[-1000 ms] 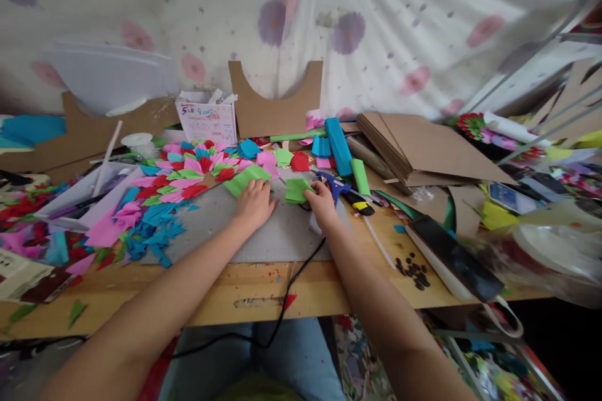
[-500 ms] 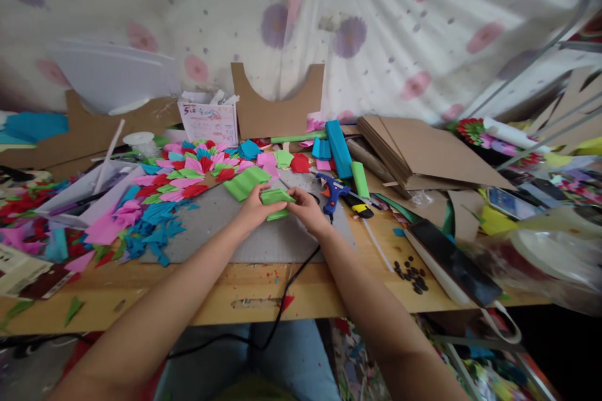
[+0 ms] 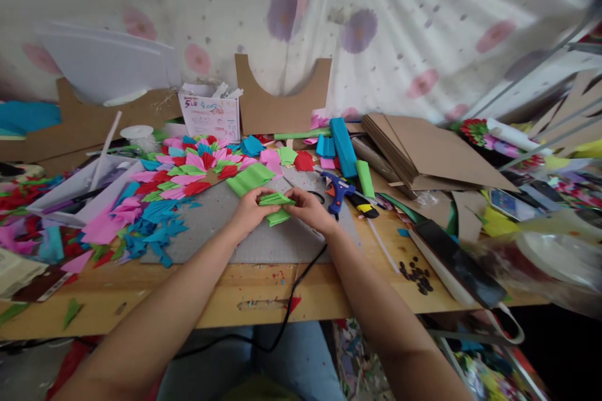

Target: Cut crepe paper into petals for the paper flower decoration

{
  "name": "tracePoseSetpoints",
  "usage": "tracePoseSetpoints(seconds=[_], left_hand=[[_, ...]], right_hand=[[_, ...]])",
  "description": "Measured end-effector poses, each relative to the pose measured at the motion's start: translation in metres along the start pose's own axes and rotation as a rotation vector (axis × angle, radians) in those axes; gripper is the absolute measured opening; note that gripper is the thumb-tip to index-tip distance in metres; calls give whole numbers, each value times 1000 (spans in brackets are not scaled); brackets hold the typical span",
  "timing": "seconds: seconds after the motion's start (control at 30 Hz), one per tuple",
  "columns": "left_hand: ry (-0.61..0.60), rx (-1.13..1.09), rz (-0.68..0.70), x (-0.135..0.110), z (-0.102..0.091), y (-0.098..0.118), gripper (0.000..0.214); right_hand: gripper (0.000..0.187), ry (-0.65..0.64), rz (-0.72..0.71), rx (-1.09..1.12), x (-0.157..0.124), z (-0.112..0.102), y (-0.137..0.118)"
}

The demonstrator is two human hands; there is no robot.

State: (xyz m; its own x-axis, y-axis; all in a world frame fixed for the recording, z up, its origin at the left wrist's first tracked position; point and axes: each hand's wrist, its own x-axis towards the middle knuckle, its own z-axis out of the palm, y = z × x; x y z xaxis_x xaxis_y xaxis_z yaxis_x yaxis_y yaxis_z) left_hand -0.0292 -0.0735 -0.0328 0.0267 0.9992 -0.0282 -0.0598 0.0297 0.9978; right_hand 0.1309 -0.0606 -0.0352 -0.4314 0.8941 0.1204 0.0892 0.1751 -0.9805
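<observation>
Both my hands meet over a grey mat (image 3: 277, 241) on the wooden table (image 3: 226, 297). My left hand (image 3: 251, 208) and my right hand (image 3: 308, 208) are both closed on a small folded piece of green paper (image 3: 276, 207), pinching it from either side just above the mat. A stack of green paper sheets (image 3: 249, 178) lies just beyond my left hand. A blue glue gun (image 3: 337, 188) rests right of my right hand, its black cord (image 3: 301, 272) running under my right forearm and off the table edge.
A fan of pink, red, green and blue folded paper pieces (image 3: 188, 172) spreads at the left, with blue scraps (image 3: 155, 235) below. Cardboard sheets (image 3: 423, 150) are stacked at the right, next to a black phone (image 3: 458, 263) and dark beads (image 3: 414, 272). A white box (image 3: 209, 114) stands behind.
My right hand lifted a green paper piece from near the glue gun and brought it left. My left hand left the green stack and joined it; both now pinch the folded piece.
</observation>
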Motion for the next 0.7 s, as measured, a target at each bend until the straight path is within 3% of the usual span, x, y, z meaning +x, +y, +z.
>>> tracePoseSetpoints(seconds=[0.1, 0.17, 0.27, 0.33, 0.43, 0.53, 0.63, 0.7], left_hand=[[91, 43, 61, 2, -4, -3, 39], [165, 43, 83, 4, -7, -2, 39], [259, -11, 103, 7, -13, -1, 37], [307, -54, 117, 10, -16, 1, 38], [329, -79, 140, 12, -17, 1, 40], [333, -56, 160, 12, -18, 0, 40], [341, -35, 167, 12, -19, -2, 39], [353, -47, 171, 12, -20, -1, 39]], right_hand=[[24, 61, 9, -168, 0, -6, -7], [31, 177, 26, -342, -4, -23, -17], [36, 544, 121, -696, -19, -67, -33], [38, 684, 221, -996, -29, -97, -37], [45, 571, 505, -1213, -38, -127, -33], [51, 441, 722, -1217, -37, -135, -24], [50, 465, 784, -1224, -35, -135, -20], [47, 550, 734, -1227, -39, -135, -22]])
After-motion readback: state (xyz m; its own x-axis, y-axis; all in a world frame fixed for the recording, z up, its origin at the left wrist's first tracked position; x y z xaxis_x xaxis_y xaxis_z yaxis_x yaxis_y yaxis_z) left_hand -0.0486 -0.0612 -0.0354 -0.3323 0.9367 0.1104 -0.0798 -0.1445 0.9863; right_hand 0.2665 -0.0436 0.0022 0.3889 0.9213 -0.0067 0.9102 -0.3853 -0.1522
